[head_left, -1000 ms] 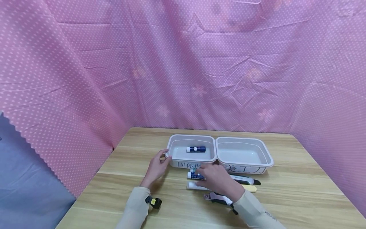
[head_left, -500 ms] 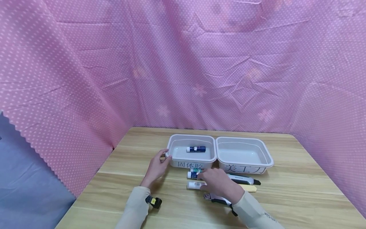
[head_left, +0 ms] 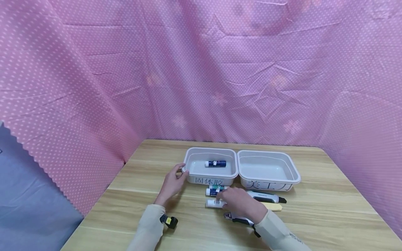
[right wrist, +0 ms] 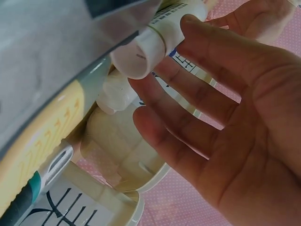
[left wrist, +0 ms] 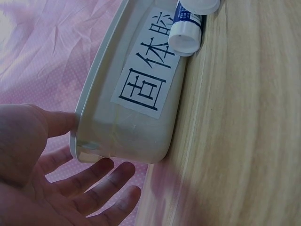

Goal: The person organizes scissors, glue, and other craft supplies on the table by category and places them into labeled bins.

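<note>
Two white plastic bins stand side by side. My left hand (head_left: 173,183) rests at the outer end of the left bin (left wrist: 136,132), thumb against its rim, the other fingers loosely spread along its end. A blue glue stick (head_left: 215,164) lies inside that bin. In front of the bins, my right hand (head_left: 240,202) has its thumb and fingers on either side of a white glue stick (right wrist: 141,54), pinching it low at the table. Beyond it lie another blue glue stick (head_left: 211,192) and a green-labelled one (head_left: 216,187), both partly covered by the hand.
The right bin (head_left: 296,179) has a label with Chinese characters. Several utility knives lie by my right hand: a white-and-black one (head_left: 267,197), a yellow one (head_left: 273,206) and another (head_left: 240,218) under the wrist. A pink dotted curtain (head_left: 220,87) hangs behind the wooden table (head_left: 125,195).
My right hand has drawn back slightly from the green and blue glue sticks to the white one, uncovering more of the green label. My left hand has stayed at the bin.
</note>
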Demonstrator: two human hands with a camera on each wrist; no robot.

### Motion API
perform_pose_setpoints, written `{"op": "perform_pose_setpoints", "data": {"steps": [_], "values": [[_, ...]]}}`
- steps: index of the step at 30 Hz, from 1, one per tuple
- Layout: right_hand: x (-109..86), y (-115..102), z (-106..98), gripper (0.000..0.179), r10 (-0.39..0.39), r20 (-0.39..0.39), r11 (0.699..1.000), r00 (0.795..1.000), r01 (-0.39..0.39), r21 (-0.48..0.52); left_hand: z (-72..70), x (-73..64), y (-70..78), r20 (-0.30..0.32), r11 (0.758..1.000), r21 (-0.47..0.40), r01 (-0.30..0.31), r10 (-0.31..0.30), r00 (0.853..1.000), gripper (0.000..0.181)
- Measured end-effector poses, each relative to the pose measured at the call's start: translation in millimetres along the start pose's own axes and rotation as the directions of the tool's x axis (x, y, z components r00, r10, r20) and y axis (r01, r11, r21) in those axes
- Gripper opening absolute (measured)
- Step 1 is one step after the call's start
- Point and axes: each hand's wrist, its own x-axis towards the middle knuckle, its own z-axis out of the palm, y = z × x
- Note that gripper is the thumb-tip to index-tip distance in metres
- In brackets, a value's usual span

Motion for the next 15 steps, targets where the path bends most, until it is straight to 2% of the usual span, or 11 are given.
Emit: {"op": "perform_pose_setpoints", "data": {"steps": [15], "values": [[1.1,1.6,2.2,0.036,0.049,0.037,0.997,0.998,-0.051,0.065,1.1,-0.5,0.9,-0.005,1.0,0.005,-0.01,0.01,1.0,0.049]]}}
